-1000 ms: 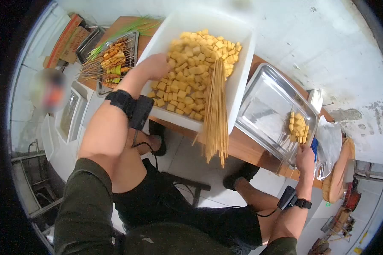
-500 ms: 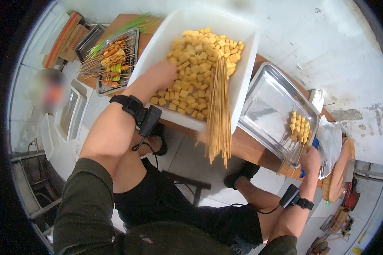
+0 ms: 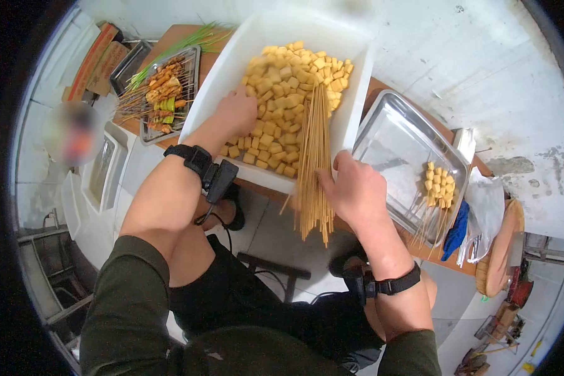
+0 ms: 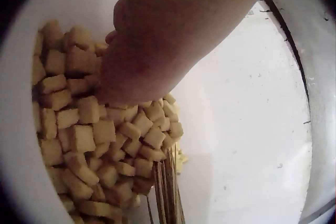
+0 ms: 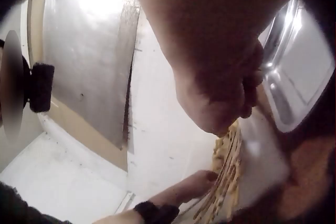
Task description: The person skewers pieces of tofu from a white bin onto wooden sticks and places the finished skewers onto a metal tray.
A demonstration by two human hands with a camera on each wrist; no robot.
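In the head view my left hand (image 3: pixel 237 114) reaches down into a white tub (image 3: pixel 360 119) at the near left part of a heap of yellow food cubes (image 3: pixel 276 100). Its fingertips are hidden behind the hand, also in the left wrist view, where cubes (image 4: pixel 84 139) lie right around it; I cannot tell what they hold. My right hand (image 3: pixel 357 191) is at the tub's near right corner, thumb and forefinger spread apart. Its thumb reaches the side of a bundle of thin wooden skewers (image 3: pixel 315 169), which leans over the tub's near rim with ends jutting toward me.
Right of the tub, a metal tray (image 3: pixel 388 144) holds several skewers of yellow cubes (image 3: pixel 440 185). Beyond it lie a blue cloth (image 3: pixel 456 232) and a clear plastic bag (image 3: pixel 484 203). On the left, another tray (image 3: pixel 196 81) carries cooked-looking skewers (image 3: pixel 164 94). A wall stands behind.
My right hand has left the skewered cubes at the right tray and moved left to the skewer bundle. The left hand has stayed among the cubes, shifting slightly.
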